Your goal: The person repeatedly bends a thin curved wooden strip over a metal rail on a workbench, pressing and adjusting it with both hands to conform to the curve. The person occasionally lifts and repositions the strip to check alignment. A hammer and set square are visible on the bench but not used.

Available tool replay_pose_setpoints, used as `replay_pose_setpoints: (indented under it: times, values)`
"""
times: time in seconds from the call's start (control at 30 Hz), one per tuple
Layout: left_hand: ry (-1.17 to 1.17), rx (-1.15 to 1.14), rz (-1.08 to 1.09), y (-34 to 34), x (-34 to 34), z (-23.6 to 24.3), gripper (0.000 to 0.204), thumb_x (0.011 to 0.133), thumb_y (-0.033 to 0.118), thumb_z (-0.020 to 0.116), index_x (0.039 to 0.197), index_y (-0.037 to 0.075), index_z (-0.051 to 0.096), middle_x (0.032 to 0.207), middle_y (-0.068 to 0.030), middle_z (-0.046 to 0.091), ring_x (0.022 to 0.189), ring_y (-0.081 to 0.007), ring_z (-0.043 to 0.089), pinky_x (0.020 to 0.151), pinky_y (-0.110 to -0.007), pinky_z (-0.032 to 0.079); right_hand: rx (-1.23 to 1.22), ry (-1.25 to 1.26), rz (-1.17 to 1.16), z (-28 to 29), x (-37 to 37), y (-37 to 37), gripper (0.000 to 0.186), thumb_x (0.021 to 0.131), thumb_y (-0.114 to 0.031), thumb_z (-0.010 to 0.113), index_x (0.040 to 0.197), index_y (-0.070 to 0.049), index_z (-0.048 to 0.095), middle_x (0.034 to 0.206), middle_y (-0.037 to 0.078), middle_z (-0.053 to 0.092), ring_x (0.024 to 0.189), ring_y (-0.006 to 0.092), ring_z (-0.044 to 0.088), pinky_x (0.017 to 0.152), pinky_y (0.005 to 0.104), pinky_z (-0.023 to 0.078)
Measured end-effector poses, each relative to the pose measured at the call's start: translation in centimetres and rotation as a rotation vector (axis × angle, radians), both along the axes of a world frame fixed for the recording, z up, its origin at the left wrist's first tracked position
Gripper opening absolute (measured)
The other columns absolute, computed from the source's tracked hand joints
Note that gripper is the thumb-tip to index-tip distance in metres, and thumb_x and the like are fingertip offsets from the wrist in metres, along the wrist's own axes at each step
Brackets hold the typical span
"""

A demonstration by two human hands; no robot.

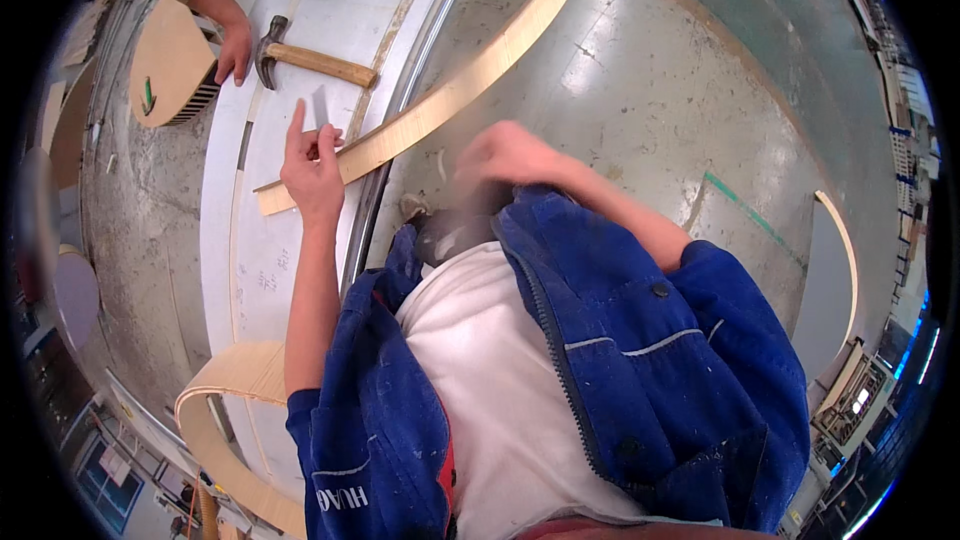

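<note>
There was the left hand (pixel 313 177), over the worktop (pixel 225 240), index finger stretched out and the others folded, seemingly pinching a thin grey piece (pixel 320 107) that stood up from the fingers! Right behind it ran the pale wooden strip (pixel 440 115), one end on the worktop, the rest crossing the near edge and sweeping out above the floor (pixel 620 90) in a long curve. Was that hand touching the strip? Impossible to tell. And the right hand (pixel 505 153), off the near edge beside the strip, was a blur: spread or closed, no telling.

So how far along? The strip was curved, but its visible length looked joined to nothing; any fixing seemed left to do. The hammer (pixel 315 62) lay idle, its head toward the far edge, its handle toward the near one. Over at that far edge, a co-worker's hand (pixel 235 50) rested, close to a rounded wooden piece (pixel 165 45) that looked much nearer complete. And down along the worktop, a bent wooden loop (pixel 235 365) sat, apparently shaped already!
</note>
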State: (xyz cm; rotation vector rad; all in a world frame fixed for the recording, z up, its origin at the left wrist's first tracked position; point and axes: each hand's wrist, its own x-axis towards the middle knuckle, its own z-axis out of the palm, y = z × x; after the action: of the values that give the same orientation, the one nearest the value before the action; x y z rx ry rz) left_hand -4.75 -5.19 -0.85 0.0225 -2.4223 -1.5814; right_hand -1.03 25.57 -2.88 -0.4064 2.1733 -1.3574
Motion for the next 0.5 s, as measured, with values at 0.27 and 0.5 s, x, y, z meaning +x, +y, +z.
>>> replay_pose_setpoints:
  times: [0.27,0.5]
  values:
    - [0.075,-0.851,-0.609,7.7,-1.4,4.5,0.043,0.097,0.017,0.065,0.140,0.022,0.063,0.079,-0.0123,0.069,0.069,-0.0312,0.067,0.063,-0.045,0.053,-0.995,-0.556,-1.095,-3.2,-6.1,0.5,0.071,0.102,-0.050,0.062,0.144,0.004,0.046,0.133,0.016,0.061,0.114,0.0281,0.063,0.100,0.0450,0.051]
    - [0.187,-1.182,-0.834,10.6,-5.0,3.5,0.052,0.090,0.008,0.061,0.142,0.014,0.061,0.077,-0.0110,0.065,0.069,-0.0307,0.065,0.062,-0.044,0.052,-1.459,-0.458,-1.104,-7.3,-9.6,-2.7,0.043,0.108,-0.040,0.052,0.126,-0.002,0.059,0.111,0.012,0.066,0.105,0.0286,0.067,0.096,0.0463,0.054]
